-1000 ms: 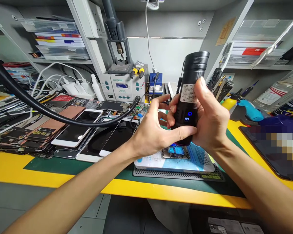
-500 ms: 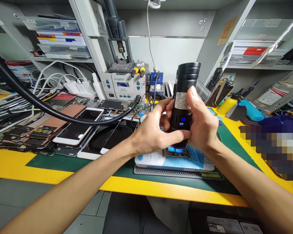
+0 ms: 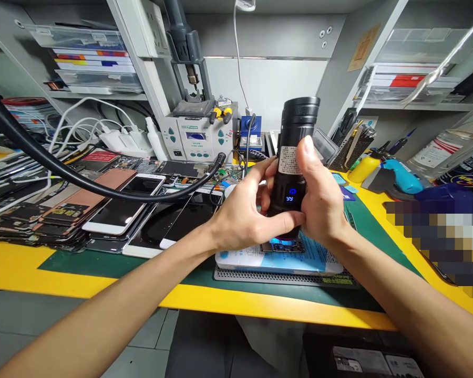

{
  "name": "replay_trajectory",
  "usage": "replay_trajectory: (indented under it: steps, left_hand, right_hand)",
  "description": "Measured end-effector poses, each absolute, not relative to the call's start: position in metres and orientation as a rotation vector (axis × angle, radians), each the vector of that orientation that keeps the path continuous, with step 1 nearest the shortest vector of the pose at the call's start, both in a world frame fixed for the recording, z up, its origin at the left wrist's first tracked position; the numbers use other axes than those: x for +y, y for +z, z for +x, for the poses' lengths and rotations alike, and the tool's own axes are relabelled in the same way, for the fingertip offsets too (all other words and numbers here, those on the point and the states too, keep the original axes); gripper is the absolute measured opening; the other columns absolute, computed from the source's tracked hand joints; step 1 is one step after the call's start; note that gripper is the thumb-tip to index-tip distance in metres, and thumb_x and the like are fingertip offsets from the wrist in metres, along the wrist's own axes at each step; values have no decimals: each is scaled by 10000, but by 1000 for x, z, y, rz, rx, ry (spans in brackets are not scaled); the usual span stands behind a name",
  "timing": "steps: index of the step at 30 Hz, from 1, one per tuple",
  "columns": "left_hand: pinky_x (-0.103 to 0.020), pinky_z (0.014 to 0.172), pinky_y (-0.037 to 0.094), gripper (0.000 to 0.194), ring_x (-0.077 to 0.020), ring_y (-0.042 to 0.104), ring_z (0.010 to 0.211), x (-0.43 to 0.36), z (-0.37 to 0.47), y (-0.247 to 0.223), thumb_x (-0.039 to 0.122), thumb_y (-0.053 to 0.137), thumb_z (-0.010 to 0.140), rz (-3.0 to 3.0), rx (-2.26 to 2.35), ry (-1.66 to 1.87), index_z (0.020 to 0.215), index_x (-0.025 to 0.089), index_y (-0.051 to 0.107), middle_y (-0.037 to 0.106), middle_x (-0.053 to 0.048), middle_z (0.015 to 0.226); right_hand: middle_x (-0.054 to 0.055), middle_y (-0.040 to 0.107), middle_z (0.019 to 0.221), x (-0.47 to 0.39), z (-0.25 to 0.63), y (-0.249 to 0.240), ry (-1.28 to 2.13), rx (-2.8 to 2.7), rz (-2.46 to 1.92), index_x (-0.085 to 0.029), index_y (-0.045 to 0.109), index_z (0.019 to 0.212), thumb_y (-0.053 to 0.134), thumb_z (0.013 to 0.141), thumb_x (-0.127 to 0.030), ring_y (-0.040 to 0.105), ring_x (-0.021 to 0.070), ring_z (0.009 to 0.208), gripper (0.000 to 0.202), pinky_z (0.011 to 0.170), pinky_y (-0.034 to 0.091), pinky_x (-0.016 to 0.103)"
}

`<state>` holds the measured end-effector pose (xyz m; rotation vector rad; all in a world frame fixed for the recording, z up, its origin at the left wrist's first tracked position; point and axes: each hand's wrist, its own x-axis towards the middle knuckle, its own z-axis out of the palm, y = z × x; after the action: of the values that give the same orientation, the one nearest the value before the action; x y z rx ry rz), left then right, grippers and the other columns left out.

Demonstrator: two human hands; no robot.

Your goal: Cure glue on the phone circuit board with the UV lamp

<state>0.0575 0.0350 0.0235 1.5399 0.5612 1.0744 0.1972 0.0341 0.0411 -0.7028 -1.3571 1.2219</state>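
Note:
A black flashlight [image 3: 298, 118] stands nearly upright, head down, between my two hands. Blue-violet light falls from its lower end onto a small circuit board [image 3: 295, 247]. On its barrel are a pale printed label and a lit blue display with a power symbol. My left hand [image 3: 246, 212] is closed round the lower barrel, its thumb across the front. My right hand [image 3: 325, 197] grips the other side, thumb pointing up along the barrel. Beneath the board is a blue-and-white packet [image 3: 240, 261], which rests on a grey perforated mat [image 3: 268, 278].
Phones and screens [image 3: 126, 205] lie stacked at the left. A thick black hose [image 3: 102, 191] arches across them to a rework station [image 3: 193, 139]. Beyond my right hand are a tool holder [image 3: 349, 149], a yellow bottle [image 3: 364, 168] and a blue tool [image 3: 405, 178].
The whole view has shifted slightly. Both hands keep their grip on the flashlight, which stays over the lit circuit board.

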Motion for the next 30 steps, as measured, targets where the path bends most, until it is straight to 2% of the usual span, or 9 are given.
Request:
replay_trajectory:
  steps: [3,8,14,18,25,30]
  left_hand:
    - [-276,591,458,836,-142,573,742,35,57,23,151,938,684,1529,537,1076,1382,250,489,607,20,961]
    - [-233,607,502,797,-115,607,747,35,58,23,76,915,684,1493,485,1076,1348,221,499,643,14,1019]
    - [-242,670,571,836,-149,674,817,36,58,24,54,909,668,1475,473,1085,1380,213,501,677,-10,1075]
    - [-232,657,580,790,-142,676,800,37,58,23,46,903,654,1492,479,1104,1329,203,525,682,-8,1062]
    - [-193,565,525,807,-81,605,703,38,57,21,16,873,644,1568,518,1124,1345,203,520,675,0,1095]
    - [-211,496,438,836,-61,500,617,37,56,20,45,859,643,1652,570,1146,1392,192,518,629,37,946]
  right_hand:
    - [13,821,936,34,197,40,1228,-1354,-701,-292,758,802,516,1038,-712,812,309,1025,540,741,698,413]
    - [-9,825,915,33,196,40,1238,-1329,-690,-356,780,1054,518,1069,-638,821,299,1020,385,726,689,413]
    - [27,825,892,32,193,42,1218,-1327,-706,-290,790,929,497,1059,-674,817,326,1042,501,763,696,457]
    - [8,832,874,33,194,42,1248,-1330,-675,-292,795,917,552,1058,-627,823,311,1035,438,780,687,437]
    - [-10,823,852,38,195,38,1202,-1341,-629,-321,789,1099,512,1093,-573,839,276,902,374,698,680,394]
    - [-7,799,836,35,193,40,1177,-1333,-638,-337,760,1165,511,1074,-649,823,264,817,409,637,673,379]
